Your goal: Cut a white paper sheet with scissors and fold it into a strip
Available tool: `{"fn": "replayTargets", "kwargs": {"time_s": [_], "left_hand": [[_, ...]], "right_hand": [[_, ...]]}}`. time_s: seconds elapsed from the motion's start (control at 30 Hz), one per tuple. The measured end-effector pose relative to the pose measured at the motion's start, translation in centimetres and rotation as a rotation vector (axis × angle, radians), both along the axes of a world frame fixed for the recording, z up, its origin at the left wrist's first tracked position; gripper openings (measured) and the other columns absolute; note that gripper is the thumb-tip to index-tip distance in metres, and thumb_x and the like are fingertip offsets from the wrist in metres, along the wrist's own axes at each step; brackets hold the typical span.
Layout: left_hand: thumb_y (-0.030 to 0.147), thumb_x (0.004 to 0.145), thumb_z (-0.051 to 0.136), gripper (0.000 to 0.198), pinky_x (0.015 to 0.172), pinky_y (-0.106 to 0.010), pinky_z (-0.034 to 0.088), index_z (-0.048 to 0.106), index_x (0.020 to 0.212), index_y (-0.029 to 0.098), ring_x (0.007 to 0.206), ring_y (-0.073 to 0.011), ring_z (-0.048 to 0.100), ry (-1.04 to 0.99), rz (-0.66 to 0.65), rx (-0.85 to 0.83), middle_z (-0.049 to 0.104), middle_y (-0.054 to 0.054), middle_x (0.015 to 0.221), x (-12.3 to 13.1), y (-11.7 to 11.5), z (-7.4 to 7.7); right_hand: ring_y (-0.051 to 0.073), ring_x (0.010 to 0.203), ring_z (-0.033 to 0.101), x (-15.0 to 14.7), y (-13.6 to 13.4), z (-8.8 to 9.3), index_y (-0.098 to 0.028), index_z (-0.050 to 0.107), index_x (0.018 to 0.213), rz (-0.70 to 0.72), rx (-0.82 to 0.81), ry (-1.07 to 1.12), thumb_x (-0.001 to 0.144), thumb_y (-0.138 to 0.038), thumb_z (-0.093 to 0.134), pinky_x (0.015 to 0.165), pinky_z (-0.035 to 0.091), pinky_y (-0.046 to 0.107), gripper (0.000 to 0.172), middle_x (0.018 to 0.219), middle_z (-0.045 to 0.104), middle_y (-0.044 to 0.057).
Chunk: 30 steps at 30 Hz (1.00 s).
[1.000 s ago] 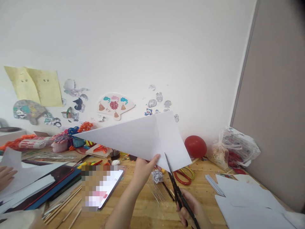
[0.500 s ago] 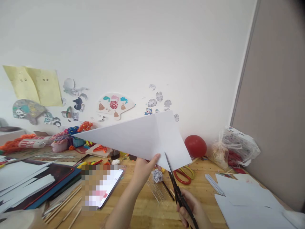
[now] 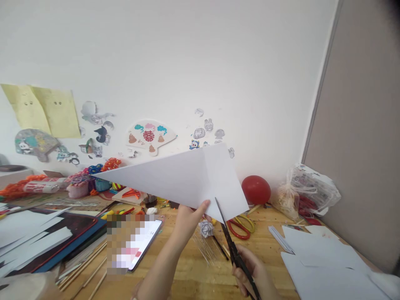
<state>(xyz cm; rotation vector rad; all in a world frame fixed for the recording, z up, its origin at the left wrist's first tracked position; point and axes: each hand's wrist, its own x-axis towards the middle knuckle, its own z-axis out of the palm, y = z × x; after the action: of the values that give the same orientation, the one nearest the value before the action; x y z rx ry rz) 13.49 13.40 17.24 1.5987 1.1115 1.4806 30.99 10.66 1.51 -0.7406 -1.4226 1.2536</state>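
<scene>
A folded sheet of white paper, with a long point toward the left, is held up above the table. My left hand pinches its lower edge, thumb in front and the other fingers hidden behind. Dark scissors are gripped in my right hand, fingers wrapped round the handles. One blade lies over the front of the paper, right of my left thumb, and points up and to the left; the other blade is hidden behind the sheet. A crumpled white paper ball rests on the table below the paper.
A red balloon and red-and-yellow-handled scissors lie behind my right hand. White sheets cover the right side. To the left are a phone, wooden sticks and a dark folder under papers. Plastic bags stand at the back right.
Both hands, the paper and the scissors keep nearly the same pose. The whole view has shifted very slightly.
</scene>
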Motion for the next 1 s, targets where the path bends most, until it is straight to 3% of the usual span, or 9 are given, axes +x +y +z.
{"fn": "replayTargets", "kwargs": {"time_s": [0.33,0.53,1.0], "left_hand": [[0.033,0.070,0.061,0.022,0.049,-0.026,0.045,0.055,0.055,0.018,0.044,-0.0175,0.057,-0.036,-0.068,-0.019,0.059,0.000,0.038,0.4,0.1,-0.4],[0.033,0.072,0.060,0.026,0.049,-0.025,0.045,0.052,0.051,0.019,0.042,-0.0163,0.056,-0.067,-0.133,-0.010,0.057,0.001,0.038,1.0,0.0,-0.7],[0.030,0.073,0.059,0.025,0.052,-0.025,0.045,0.055,0.051,0.018,0.043,-0.0161,0.056,-0.028,-0.126,-0.026,0.058,-0.001,0.038,0.8,0.0,-0.6]], "right_hand": [[0.002,0.034,0.035,-0.3,-0.6,1.4,-0.020,0.050,0.112,-0.011,-0.013,-0.005,0.058,-0.069,0.059,0.032,0.029,0.017,0.074,0.065,0.048,-0.002],[0.001,0.033,0.035,-0.4,-0.8,2.3,-0.019,0.051,0.110,-0.017,0.016,-0.001,0.062,-0.067,0.057,0.033,0.026,0.016,0.069,0.065,0.049,-0.002],[0.001,0.030,0.032,-0.4,0.0,0.4,-0.024,0.057,0.105,-0.065,0.002,0.107,0.060,-0.055,0.068,0.028,0.024,0.014,0.056,0.061,0.050,-0.004]]}}
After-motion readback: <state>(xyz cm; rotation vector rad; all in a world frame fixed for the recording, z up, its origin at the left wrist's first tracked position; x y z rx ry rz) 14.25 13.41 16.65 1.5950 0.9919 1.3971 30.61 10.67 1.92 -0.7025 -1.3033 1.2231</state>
